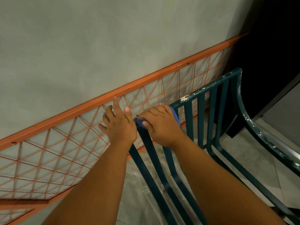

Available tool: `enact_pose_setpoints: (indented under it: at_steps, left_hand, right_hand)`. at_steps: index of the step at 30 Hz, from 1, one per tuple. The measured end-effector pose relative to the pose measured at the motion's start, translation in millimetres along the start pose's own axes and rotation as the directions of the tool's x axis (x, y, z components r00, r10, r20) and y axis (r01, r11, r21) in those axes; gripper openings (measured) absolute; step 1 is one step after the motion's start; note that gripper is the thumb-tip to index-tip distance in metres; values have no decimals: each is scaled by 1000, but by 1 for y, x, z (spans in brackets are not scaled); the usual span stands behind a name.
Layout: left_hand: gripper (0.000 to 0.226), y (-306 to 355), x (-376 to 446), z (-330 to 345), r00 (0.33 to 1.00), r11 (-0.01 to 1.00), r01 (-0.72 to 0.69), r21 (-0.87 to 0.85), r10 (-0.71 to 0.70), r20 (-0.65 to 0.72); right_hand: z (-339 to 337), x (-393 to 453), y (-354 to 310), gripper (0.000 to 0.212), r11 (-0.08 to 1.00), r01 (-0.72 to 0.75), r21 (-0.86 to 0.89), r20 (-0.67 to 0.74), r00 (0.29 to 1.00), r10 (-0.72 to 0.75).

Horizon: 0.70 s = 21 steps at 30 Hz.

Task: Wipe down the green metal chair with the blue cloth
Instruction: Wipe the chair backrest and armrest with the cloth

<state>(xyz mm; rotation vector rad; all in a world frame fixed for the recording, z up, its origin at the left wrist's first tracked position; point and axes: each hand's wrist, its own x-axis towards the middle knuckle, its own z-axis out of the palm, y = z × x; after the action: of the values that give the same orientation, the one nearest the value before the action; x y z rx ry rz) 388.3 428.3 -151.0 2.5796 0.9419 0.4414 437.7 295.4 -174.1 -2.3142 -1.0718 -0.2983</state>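
Observation:
The green metal chair (209, 111) stands at the right, its slatted back toward the wall and its top rail flecked with white paint. My right hand (159, 123) presses the blue cloth (176, 116) over the left end of the top rail, fingers curled around it. Only edges of the cloth show under that hand. My left hand (119, 125) hovers just left of the chair corner with fingers spread, holding nothing. Its heel is close to the rail; whether it touches is unclear.
An orange wire-mesh panel (97, 127) leans along the grey wall (97, 46) right behind the chair. A dark opening (272, 38) lies at the upper right. The tiled floor (243, 159) shows beneath the seat slats.

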Motion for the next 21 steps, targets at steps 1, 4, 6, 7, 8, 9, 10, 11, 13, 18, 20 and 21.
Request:
enact_pose_setpoints:
  at_steps: [1,4,6,7,8,9,10,11,13,18,20,21]
  left_hand:
    - [52,0,0,0,1000,1000,-6,10,6,0]
    - [52,-2,-1,1,1000,1000,-14,17,14,-10]
    - [52,-3,-1,1,1000,1000,-14,4,14,-17]
    - [51,-3,-1,1,1000,1000,-14,3,14,-19]
    - [51,-3,-2,1,1000,1000,-14,7,14,-17]
    - [51,-2,-1,1,1000,1000,-14,11,14,-13]
    - [52,-2,-1,1,1000,1000,-13,16,14,-10]
    - [52,-2,0,1,1000,1000,-13,20,13,-7]
    - [52,-2,0,1,1000,1000,-13,28,14,-7]
    - [52,-2,-1,2,1000,1000,-7,30,7,-13]
    - [51,-2,-1,1,1000,1000,2,20,-1,-13]
    - [51,-2,-1,1,1000,1000,4,18,-4,-14]
  right_hand:
    - [3,2,-6,26,997,-78,-25,-28,997,77]
    - [16,8,-32,22,967,-253,41,-86,963,256]
    - [24,-2,-35,20,982,-175,73,-124,975,183]
    - [24,-9,-30,24,993,-99,60,-133,985,107]
    - [19,-13,-23,28,998,-40,47,-126,991,45]
    - [13,-14,-15,31,999,-6,35,-101,995,10]
    - [6,-12,-8,30,1000,-11,20,-67,998,13]
    - [1,-6,-3,25,998,-64,1,-44,997,64]
    - [-6,8,-3,18,972,-225,-61,-41,974,223]
    - [19,-6,-31,27,973,-210,96,-121,968,221]
    - [23,-18,-25,34,990,-53,132,-167,983,75]
    - [22,-18,-15,35,993,-1,119,-173,985,22]
